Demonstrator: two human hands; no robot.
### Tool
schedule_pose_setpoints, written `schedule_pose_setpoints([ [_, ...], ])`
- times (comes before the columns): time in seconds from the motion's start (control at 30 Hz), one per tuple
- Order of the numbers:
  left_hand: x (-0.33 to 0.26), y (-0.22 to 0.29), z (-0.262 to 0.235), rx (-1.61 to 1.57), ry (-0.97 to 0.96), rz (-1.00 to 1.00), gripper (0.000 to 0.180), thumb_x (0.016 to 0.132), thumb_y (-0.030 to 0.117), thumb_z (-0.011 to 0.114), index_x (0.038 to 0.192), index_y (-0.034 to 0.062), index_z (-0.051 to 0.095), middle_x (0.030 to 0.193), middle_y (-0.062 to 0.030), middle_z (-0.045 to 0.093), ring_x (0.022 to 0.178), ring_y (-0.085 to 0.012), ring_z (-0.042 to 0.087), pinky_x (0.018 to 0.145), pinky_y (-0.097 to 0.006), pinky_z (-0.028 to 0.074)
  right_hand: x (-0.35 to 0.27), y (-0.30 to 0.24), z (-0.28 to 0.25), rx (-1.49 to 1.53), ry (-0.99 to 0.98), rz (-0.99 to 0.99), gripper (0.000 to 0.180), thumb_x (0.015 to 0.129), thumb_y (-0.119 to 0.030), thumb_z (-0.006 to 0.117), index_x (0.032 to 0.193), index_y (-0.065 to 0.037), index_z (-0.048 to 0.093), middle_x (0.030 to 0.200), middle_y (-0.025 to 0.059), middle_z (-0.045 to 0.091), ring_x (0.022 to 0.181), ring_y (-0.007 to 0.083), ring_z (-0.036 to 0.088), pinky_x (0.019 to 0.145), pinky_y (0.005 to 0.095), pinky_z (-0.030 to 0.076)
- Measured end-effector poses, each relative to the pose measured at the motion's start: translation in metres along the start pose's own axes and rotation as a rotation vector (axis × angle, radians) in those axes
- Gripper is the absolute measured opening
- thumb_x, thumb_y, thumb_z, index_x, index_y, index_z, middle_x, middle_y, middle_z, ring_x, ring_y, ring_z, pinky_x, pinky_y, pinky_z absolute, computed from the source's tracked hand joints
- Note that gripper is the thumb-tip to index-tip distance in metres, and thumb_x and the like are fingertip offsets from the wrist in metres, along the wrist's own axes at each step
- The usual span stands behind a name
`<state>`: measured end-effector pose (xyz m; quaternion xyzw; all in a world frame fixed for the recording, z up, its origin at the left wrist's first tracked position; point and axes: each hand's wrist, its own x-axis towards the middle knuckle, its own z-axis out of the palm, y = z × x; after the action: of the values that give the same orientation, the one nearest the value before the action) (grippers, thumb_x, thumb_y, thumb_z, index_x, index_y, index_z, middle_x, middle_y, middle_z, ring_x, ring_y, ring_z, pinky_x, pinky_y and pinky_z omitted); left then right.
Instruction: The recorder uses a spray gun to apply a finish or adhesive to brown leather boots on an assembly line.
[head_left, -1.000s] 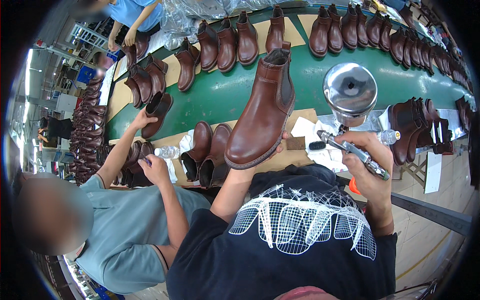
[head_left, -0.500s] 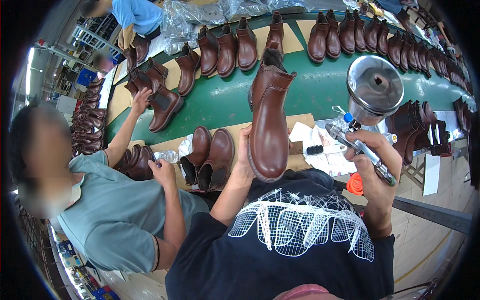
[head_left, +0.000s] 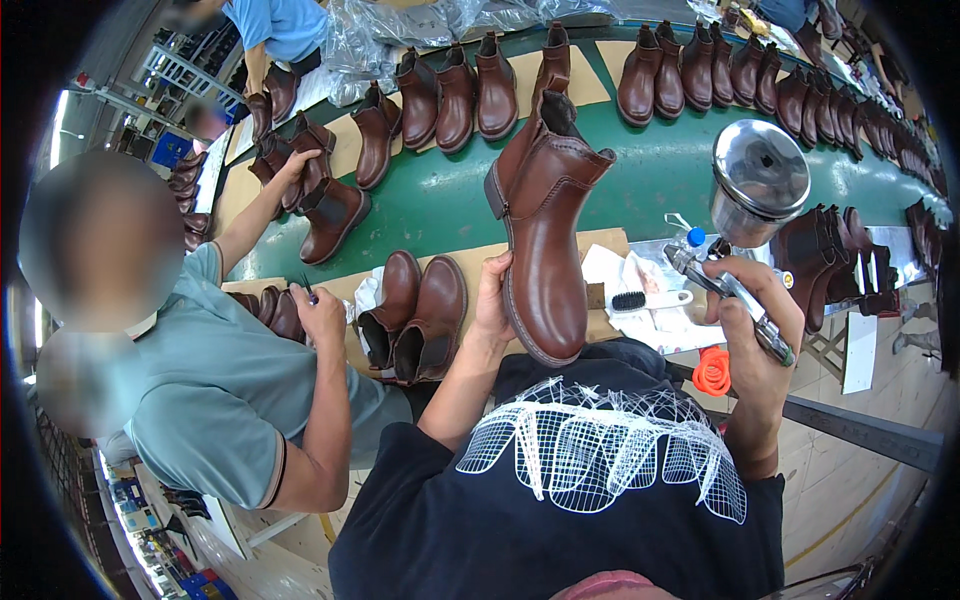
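A brown leather ankle boot is held up in front of me, toe pointing down toward my body. My left hand is closed on its sole side, with part of the fingers hidden behind the boot. In my right hand is a metal spray gun, gripped by its handle. Its round silver cup sits on top, and its nozzle end points left toward the boot, apart from it. Nearby on the bench lie a black-bristled brush with a white handle and a white cloth.
Many brown boots line the far side of the green bench. A pair of boots stands left of my left hand. A co-worker in a grey-green shirt reaches across at the left. An orange coiled hose hangs below my right hand.
The boot in my left hand has turned, showing more of its side and heel. My spray gun has shifted slightly right. The co-worker's far hand has reached onto a boot.
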<state>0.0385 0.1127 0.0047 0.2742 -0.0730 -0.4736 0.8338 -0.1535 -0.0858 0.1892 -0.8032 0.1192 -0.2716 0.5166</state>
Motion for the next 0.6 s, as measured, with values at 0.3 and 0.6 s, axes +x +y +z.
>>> schedule_pose_setpoints([
  [0.3,-0.001,-0.001,-0.002,0.051,0.053,0.034,0.053,0.097,0.035,0.049,0.137,0.0013,0.047,0.130,-0.0151,0.060,0.114,-0.0240,0.062,0.102,-0.040,0.049,-0.002,-0.003,0.000,-0.039,0.013,-0.039,0.033,0.089,-0.028,0.071,0.104,0.001,0.068,0.100,0.0107,0.070,0.087,0.0176,0.062,0.082,0.0305,0.046],
  [0.6,0.002,-0.004,0.005,0.171,0.068,0.118,0.060,0.095,0.032,0.052,0.146,0.0041,0.037,0.140,-0.0118,0.052,0.123,-0.0227,0.057,0.108,-0.038,0.043,-0.009,-0.004,0.002,-0.052,-0.037,0.011,0.032,0.087,-0.029,0.072,0.103,-0.002,0.070,0.100,0.0095,0.072,0.084,0.0188,0.062,0.079,0.0314,0.044],
])
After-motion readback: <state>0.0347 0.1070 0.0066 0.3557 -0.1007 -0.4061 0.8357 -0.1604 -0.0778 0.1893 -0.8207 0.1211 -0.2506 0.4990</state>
